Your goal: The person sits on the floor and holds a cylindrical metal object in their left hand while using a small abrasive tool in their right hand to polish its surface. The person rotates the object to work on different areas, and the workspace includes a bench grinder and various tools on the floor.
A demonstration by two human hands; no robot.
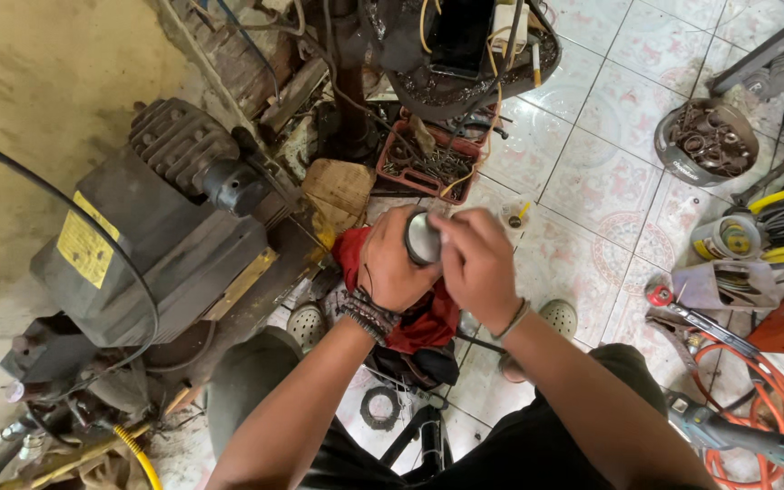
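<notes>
Cluttered tiled floor (592,172) lies below. Both hands, left hand (392,263) and right hand (475,263), pinch a small round metal part (422,239) at centre, above a red rag (419,318). A slipping grip could drop it among the scrap nearby.

The left hand (392,268) and the right hand (475,265) meet around a round metal part (422,239), above a cloth (410,313). Left of them stands a compressor (151,236) on the floor (592,181). Behind them lies a tray (433,159), to the right a bowl (708,141) of rings and a coiled hose (764,399).
</notes>
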